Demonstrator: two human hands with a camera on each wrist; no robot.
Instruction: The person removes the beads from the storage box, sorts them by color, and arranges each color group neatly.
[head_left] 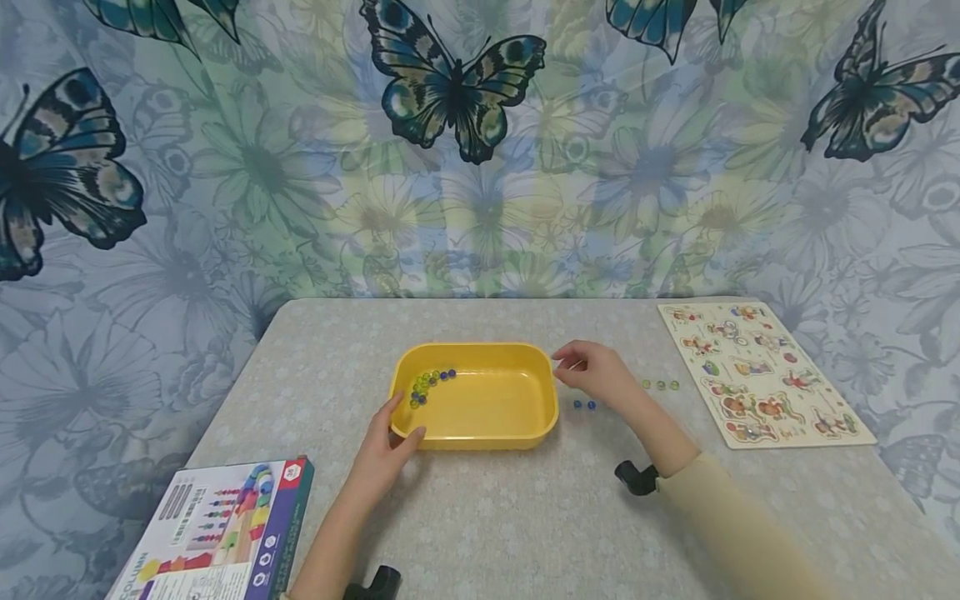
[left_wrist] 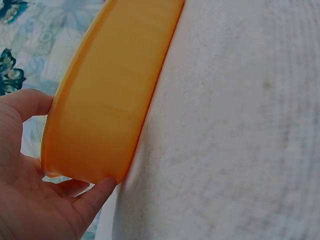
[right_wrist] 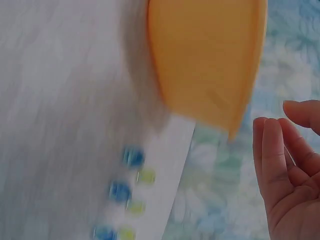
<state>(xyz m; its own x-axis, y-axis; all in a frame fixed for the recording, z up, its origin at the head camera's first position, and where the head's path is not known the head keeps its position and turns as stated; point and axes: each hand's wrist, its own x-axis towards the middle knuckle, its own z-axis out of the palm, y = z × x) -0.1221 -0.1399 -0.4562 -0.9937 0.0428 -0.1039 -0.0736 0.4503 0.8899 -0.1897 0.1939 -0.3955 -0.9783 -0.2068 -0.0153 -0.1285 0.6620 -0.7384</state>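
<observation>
A: Nearest stuff?

B: Flat white-and-purple cardboard box [head_left: 225, 533] is lying near L on the pale grey patterned tabletop [head_left: 525, 517]. Bit further, L hand [head_left: 386, 450] is grasping the near-left corner of a shallow yellow plastic-looking tray [head_left: 487, 400], digits on rim + outer wall.

A: Tray's where?

B: Sitting approx. mid-table, b/w both hands.

A: How's it handling, prob.?

B: Guessing light, fairly stiff, bit slick, not esp. fragile. Rim's looking best for a hold, one hand per end, level, b/c small round glassy yellow-green and blue beads [head_left: 422, 390] are resting along its L side & could roll.

A: And R?

B: Loose blue beads [head_left: 577, 404] are lying R of the tray; R hand [head_left: 596, 375] is hovering just beside the rim, thumb apart from fingertips, holding nothing visible. Loose yellow-green beads [head_left: 661, 385] are lining up past it. Prob. hard, slippery: pinch each by fingertips.

A: Far end?

B: Flat cream board w/ cartoon pics [head_left: 750, 358] is lying far R; butterfly-print floral cloth [head_left: 480, 225] is hanging behind.
</observation>
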